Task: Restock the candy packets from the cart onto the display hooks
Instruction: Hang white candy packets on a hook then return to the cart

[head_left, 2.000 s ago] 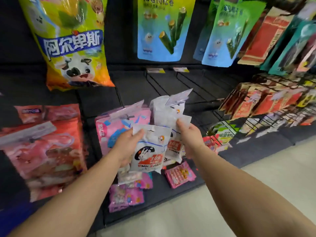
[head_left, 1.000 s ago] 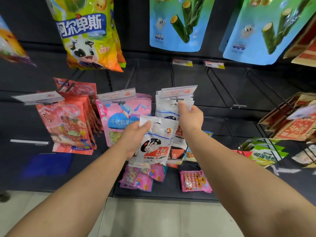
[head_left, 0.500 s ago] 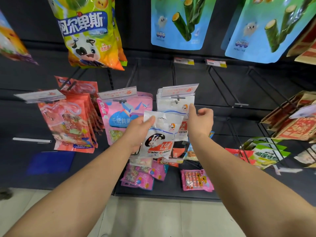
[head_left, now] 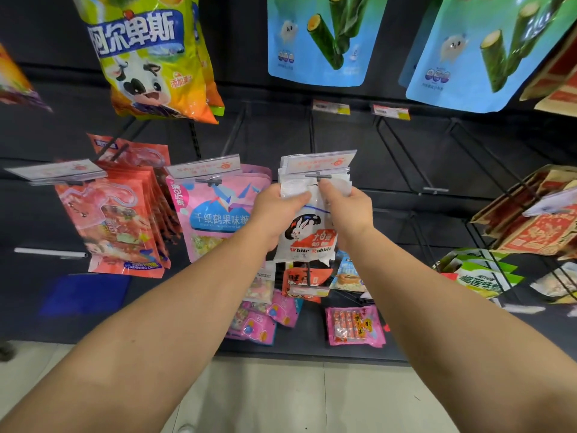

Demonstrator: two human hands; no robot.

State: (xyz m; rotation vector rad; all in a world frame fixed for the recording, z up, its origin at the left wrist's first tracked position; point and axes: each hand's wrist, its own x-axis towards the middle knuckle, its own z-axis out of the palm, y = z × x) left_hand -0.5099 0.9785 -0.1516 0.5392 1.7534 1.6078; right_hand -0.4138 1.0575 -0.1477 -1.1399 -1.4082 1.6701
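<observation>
Raised hookward, seemingly: white packet (head_left: 307, 232) (rabbit print).

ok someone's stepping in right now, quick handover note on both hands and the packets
Left hand: pinching the top left of a white White Rabbit candy packet.
Right hand: pinching its top right, just under the black T-shaped hook tip.
Done: more white packets already hang on that hook.
Left: this packet's hole is not visibly over the tip yet; slide it on. The cart is out of view.
</observation>
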